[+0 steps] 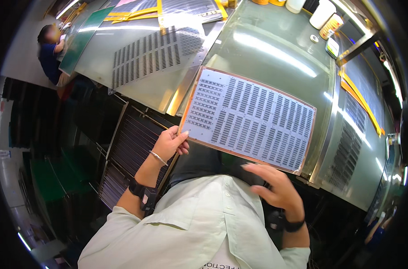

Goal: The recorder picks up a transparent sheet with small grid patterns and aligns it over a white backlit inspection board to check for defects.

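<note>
A circuit board panel, pale blue with rows of dark marks and a copper-coloured rim, is tilted over the near edge of the glass-topped table. My left hand pinches its lower left corner, thumb on top. Below the panel's near edge, my right hand is apart from it, fingers stretched and thumb spread, with nothing in it. On the table section to the left lies a clear film with similar dark patterns.
A slatted rack stands below the table at left. Bottles and a small roll of tape stand at the far right. More patterned film lies right of a metal strip. Another person sits at far left.
</note>
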### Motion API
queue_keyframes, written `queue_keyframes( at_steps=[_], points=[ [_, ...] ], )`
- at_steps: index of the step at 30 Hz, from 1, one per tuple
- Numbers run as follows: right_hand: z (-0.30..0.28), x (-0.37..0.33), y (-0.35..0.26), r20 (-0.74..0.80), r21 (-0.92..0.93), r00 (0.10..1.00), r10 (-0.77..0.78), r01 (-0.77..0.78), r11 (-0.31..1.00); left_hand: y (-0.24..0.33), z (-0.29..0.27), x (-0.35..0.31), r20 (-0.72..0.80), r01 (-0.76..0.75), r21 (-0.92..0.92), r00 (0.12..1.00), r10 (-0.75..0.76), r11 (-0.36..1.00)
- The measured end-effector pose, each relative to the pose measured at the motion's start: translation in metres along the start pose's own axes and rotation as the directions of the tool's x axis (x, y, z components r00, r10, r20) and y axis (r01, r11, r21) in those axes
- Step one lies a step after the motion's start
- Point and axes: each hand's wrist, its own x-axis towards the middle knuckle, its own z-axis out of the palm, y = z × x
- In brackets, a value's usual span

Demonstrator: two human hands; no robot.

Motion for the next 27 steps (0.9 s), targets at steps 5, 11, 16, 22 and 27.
queue_keyframes(
  at_steps=[5,11,16,22,27],
  points=[
    [-0.064,-0.086,-0.027,-0.214,0.136,0.916,0.340,-0.317,0.939,0.004,0.000,0.004,0.020,0.004,-0.024,1.000,-0.003,1.000],
    [-0.104,-0.132,-0.051,-0.527,0.081,0.738,0.421,-0.449,0.890,0.000,0.004,0.008,0.034,-0.030,-0.098,0.999,0.033,0.995],
    [-0.067,-0.044,-0.026,-0.417,-0.177,0.896,0.152,-0.244,0.954,-0.006,0.013,0.008,-0.034,-0.078,-0.167,0.997,0.073,0.983],
    [0.009,0.054,-0.012,-0.180,-0.353,0.981,-0.071,0.003,0.936,-0.009,0.022,0.008,-0.089,-0.155,-0.136,0.986,0.144,0.978],
    [0.044,0.092,-0.009,-0.051,-0.592,0.970,-0.237,0.162,0.789,-0.011,0.030,0.007,-0.142,-0.238,-0.074,0.964,0.226,0.968]
  ],
)
